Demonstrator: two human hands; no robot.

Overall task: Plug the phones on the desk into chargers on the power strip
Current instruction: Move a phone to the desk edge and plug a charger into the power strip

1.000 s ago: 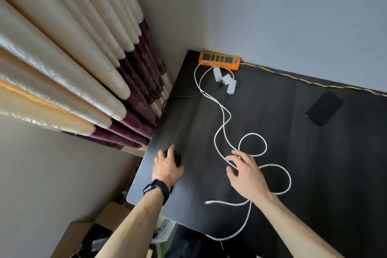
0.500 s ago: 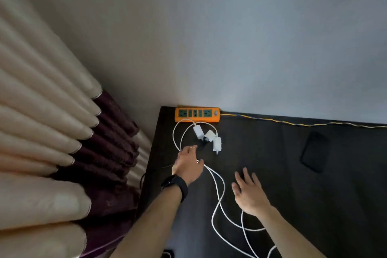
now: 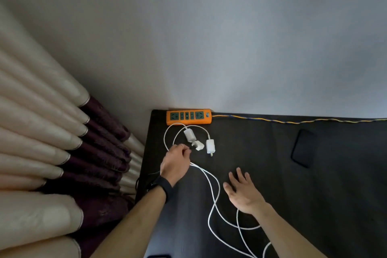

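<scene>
An orange power strip [image 3: 188,116] lies at the desk's back left corner against the wall. Three white chargers [image 3: 198,145] lie loose just in front of it, with white cables [image 3: 213,190] looping toward me. My left hand [image 3: 176,163], a black watch on its wrist, has curled fingers that pinch the end of a thin black cable [image 3: 189,149] beside the middle charger. My right hand [image 3: 243,191] is spread flat, palm down, over the desk beside the white cables and holds nothing. A black phone [image 3: 303,147] lies face down at the right.
The dark desk [image 3: 272,174] ends at a left edge beside cream and purple curtains [image 3: 62,153]. A yellow-blue twisted cord [image 3: 293,121] runs along the wall from the strip. A dark object [image 3: 158,256] shows at the bottom edge.
My left hand left the dark object near the front left edge and reached up to the chargers, where it now pinches the black cable. My right hand lifted off the white cable. The view tilted upward.
</scene>
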